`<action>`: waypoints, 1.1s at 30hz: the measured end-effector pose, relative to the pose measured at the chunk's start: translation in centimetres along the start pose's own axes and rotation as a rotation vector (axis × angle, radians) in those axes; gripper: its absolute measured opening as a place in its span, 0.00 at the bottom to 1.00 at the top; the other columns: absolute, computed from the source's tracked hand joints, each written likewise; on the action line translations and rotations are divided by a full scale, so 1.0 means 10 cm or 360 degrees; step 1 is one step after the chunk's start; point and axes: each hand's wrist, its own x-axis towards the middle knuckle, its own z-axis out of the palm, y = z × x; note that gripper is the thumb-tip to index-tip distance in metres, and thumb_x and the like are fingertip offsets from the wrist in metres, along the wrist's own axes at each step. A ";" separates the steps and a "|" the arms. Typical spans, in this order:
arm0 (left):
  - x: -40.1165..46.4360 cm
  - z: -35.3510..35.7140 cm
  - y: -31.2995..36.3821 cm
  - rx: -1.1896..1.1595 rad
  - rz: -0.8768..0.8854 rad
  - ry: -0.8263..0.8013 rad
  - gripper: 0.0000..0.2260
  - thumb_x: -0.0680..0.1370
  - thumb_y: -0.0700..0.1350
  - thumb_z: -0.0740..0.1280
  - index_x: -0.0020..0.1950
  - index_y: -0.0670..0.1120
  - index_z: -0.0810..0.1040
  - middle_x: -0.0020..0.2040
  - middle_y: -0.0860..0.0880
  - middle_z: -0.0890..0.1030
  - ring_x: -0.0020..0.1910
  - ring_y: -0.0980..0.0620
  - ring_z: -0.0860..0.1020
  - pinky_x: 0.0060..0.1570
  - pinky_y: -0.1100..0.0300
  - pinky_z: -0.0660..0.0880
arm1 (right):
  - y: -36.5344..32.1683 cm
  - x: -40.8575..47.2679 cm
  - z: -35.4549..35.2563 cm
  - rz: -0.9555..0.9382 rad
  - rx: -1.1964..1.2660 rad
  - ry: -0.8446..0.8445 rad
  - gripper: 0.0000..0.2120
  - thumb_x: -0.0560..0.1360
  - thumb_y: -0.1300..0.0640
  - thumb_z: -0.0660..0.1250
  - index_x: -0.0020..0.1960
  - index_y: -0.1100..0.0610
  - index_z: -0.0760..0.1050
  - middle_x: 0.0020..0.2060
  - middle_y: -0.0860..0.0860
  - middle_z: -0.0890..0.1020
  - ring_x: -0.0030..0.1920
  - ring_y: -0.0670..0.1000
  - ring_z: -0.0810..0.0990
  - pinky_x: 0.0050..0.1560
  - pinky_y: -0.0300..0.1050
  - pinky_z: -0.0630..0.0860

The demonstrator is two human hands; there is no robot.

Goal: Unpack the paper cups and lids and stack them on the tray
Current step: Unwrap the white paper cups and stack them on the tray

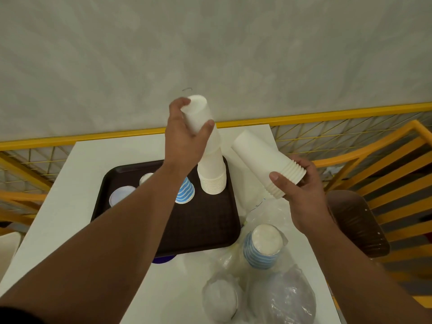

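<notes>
Head view: your left hand [187,132] grips the top of a tall stack of white cups [211,169], fingers [184,102] and thumb curled round the uppermost cup. The stack stands upside down on the dark brown tray [205,220], leaning slightly. Your right hand [297,190] holds a second white cup stack [264,160] by its ribbed rim end, thumb and fingers wrapped round it, tilted, in the air just right of the tray. On the tray: one blue-striped cup [185,192], inverted, and pale lids [121,195] near your left forearm. On the white table [58,206], right of the tray: a bagged stack of blue-striped cups [264,246] and two plastic bags of lids [280,298] nearer you.
</notes>
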 end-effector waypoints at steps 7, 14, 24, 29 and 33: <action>-0.26 0.16 -0.50 0.0429 -0.0063 -0.0358 0.21 0.73 0.49 0.74 0.62 0.51 0.70 0.61 0.50 0.73 0.56 0.48 0.74 0.55 0.55 0.74 | 0.08 -0.02 -0.05 0.0051 -0.0035 0.0035 0.28 0.60 0.56 0.81 0.56 0.45 0.74 0.54 0.49 0.79 0.56 0.51 0.79 0.53 0.54 0.79; -0.37 0.11 -0.29 0.0346 0.0024 -0.0073 0.18 0.78 0.55 0.67 0.65 0.49 0.73 0.69 0.50 0.71 0.67 0.52 0.70 0.62 0.54 0.73 | 0.00 -0.03 -0.02 0.0202 0.0115 -0.0005 0.42 0.48 0.43 0.85 0.58 0.47 0.73 0.55 0.48 0.79 0.58 0.53 0.79 0.50 0.56 0.81; -0.80 0.47 0.44 -0.1205 -0.0996 -0.0328 0.25 0.71 0.50 0.76 0.65 0.45 0.71 0.55 0.45 0.82 0.53 0.48 0.82 0.52 0.47 0.81 | -0.11 -0.11 0.28 0.0226 0.0208 -0.0200 0.44 0.49 0.41 0.85 0.60 0.50 0.71 0.59 0.56 0.79 0.60 0.62 0.79 0.50 0.57 0.80; -0.77 0.55 0.48 -0.1243 -0.1061 -0.0155 0.23 0.73 0.50 0.75 0.64 0.44 0.73 0.56 0.42 0.81 0.54 0.45 0.82 0.53 0.42 0.80 | -0.14 -0.13 0.30 0.0022 0.0013 -0.0145 0.41 0.50 0.38 0.83 0.58 0.47 0.72 0.58 0.53 0.78 0.59 0.55 0.80 0.52 0.57 0.81; -0.66 0.56 0.52 -0.1168 -0.1194 0.0042 0.23 0.73 0.51 0.74 0.63 0.45 0.72 0.54 0.45 0.82 0.51 0.47 0.82 0.50 0.45 0.81 | -0.17 -0.13 0.28 -0.0147 -0.0162 -0.0167 0.34 0.55 0.45 0.81 0.58 0.44 0.71 0.55 0.47 0.78 0.57 0.48 0.79 0.50 0.46 0.80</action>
